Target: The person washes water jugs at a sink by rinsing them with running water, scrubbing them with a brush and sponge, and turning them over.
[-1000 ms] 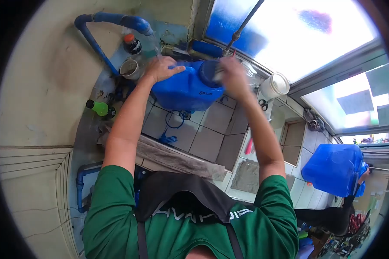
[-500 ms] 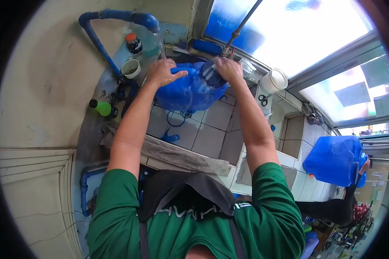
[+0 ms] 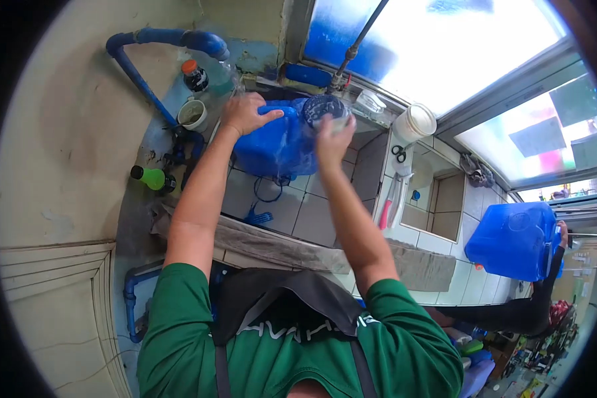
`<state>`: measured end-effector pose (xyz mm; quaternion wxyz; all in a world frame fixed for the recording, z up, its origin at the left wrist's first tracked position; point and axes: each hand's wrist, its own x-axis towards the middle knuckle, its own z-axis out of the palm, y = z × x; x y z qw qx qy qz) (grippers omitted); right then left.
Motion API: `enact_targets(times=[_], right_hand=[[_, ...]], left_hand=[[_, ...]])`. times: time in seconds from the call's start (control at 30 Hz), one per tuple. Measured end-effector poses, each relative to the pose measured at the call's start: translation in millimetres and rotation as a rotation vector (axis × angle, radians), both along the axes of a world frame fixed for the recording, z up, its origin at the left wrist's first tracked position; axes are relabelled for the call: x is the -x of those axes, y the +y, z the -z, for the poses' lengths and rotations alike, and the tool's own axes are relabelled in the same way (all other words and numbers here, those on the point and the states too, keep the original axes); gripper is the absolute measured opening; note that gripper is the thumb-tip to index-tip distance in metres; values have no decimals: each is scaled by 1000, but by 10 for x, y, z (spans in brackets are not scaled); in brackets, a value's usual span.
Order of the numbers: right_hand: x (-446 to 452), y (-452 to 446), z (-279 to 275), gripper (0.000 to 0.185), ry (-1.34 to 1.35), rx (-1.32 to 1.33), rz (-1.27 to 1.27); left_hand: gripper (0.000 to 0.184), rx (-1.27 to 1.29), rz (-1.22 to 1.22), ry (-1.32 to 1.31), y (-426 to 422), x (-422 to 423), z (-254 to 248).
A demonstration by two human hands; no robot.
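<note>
A large blue plastic jug (image 3: 262,147), wet and streaked with suds, leans in a tiled sink (image 3: 312,215). My left hand (image 3: 244,114) is closed over its top edge, with the thumb stretched across the blue plastic. My right hand (image 3: 335,138) is blurred beside a dark round, foam-covered piece (image 3: 324,111) at the jug's right side. Its curled fingers are round something pale that I cannot make out. Below the jug, a blue cord loop (image 3: 267,191) and a small blue brush-like item (image 3: 259,215) lie in the sink.
Left of the sink stand a red-capped bottle (image 3: 194,74), a white cup (image 3: 192,114) and a green bottle (image 3: 151,178). On the right are a white tub (image 3: 414,123), black-handled scissors (image 3: 398,154) and a pink-handled tool (image 3: 386,213). Another person's arm (image 3: 556,265) reaches to a second blue jug (image 3: 511,239).
My right hand has moved left and toward me, off the top of the dark round piece. The jug has shifted slightly left in view, while my left hand keeps its hold.
</note>
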<state>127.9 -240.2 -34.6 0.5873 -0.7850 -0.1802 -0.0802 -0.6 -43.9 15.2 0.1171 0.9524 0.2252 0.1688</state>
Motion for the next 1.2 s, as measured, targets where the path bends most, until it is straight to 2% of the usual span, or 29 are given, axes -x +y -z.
enact_targets(times=[0.03, 0.07, 0.13, 0.17, 0.23, 0.3, 0.37, 0.4, 0.43, 0.47, 0.53, 0.57, 0.63, 0.67, 0.7, 0.77, 0.83, 0.9, 0.97, 1.03, 1.1, 1.13, 1.17, 1.2], right_hand=[[245, -46, 55, 86, -268, 29, 98], [298, -113, 43, 88, -305, 119, 56], [-43, -71, 37, 80, 105, 56, 122], [-486, -116, 98, 67, 497, 42, -178], [-643, -71, -190, 53, 275, 293, -269], [-394, 1, -444, 51, -517, 413, -159], [-70, 46, -727, 61, -599, 383, -366], [12, 166, -570, 64, -809, 460, -484], [126, 239, -684, 66, -776, 593, -677], [206, 343, -815, 69, -731, 718, -876], [137, 752, -631, 66, -436, 891, -918], [38, 906, -573, 66, -435, 884, -908], [-2, 1105, -510, 53, -279, 949, -1080], [58, 915, -850, 32, -116, 1002, -1191], [159, 907, -765, 32, -121, 992, -1216], [344, 916, -435, 31, -521, 840, -712], [516, 750, -202, 27, -1174, 580, -148], [537, 690, -213, 29, -1151, 688, -88], [467, 893, -252, 30, -629, 932, -251], [361, 1078, -405, 34, -273, 988, -434], [431, 1043, -829, 28, -252, 1128, -485], [403, 1183, -960, 22, -177, 1248, -574], [416, 1276, -1040, 20, -295, 1225, -624], [457, 1333, -1094, 17, -404, 1202, -675]], left_hand=[[62, -36, 14, -11, -11, -7, 9], [62, -31, 30, -5, -9, 7, 13], [57, -4, 114, -3, -13, 66, -46], [51, 7, 130, -41, -67, 99, -98], [47, 37, 137, -109, -38, 72, -26], [48, 87, 89, -98, -113, 62, -122], [47, 106, 115, -203, -77, 82, -50], [46, 231, 90, -190, -83, 88, -62], [47, 353, 63, -171, -62, 82, -76], [47, 351, 91, -171, 17, 45, 18], [45, 397, 53, -353, 175, 14, 286], [45, 406, 59, -295, 199, 25, 282], [47, 336, 40, -241, 85, 36, 171], [49, 267, 13, -194, 25, 62, 119], [48, 235, 20, -232, 33, 47, 135], [44, 251, -7, -333, 93, -23, 172], [44, 88, -63, -382, 4, -82, 9], [51, -68, -279, -417, -37, -159, -28], [57, -24, -527, -455, 17, -288, 279], [61, 182, -593, -413, 122, -301, 729], [63, 388, -479, -91, 24, -41, 600], [73, 444, -341, 72, 337, 60, 1084], [73, 444, -352, 79, 201, 160, 771], [81, 645, -245, 121, 30, 282, 460]])
